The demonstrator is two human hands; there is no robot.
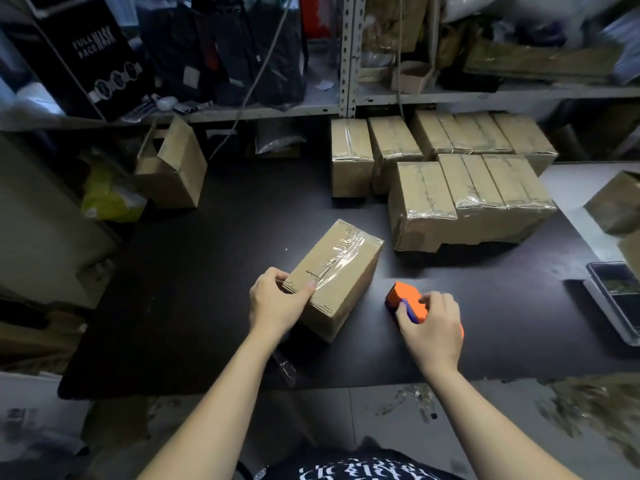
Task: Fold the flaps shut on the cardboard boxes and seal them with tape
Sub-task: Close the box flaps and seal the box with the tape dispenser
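A closed cardboard box (341,271) lies at an angle on the black table (194,306), with clear tape running along its top seam. My left hand (277,301) grips its near left corner, thumb on top by the tape. To the right, my right hand (433,325) holds an orange tape dispenser (407,299) with a blue part, which rests on the table apart from the box.
Several taped boxes (460,188) stand grouped at the back right of the table. An open box (173,168) sits at the back left beside a yellow bag (110,195). A grey tray (620,299) lies at the right edge. Shelves (346,98) run behind.
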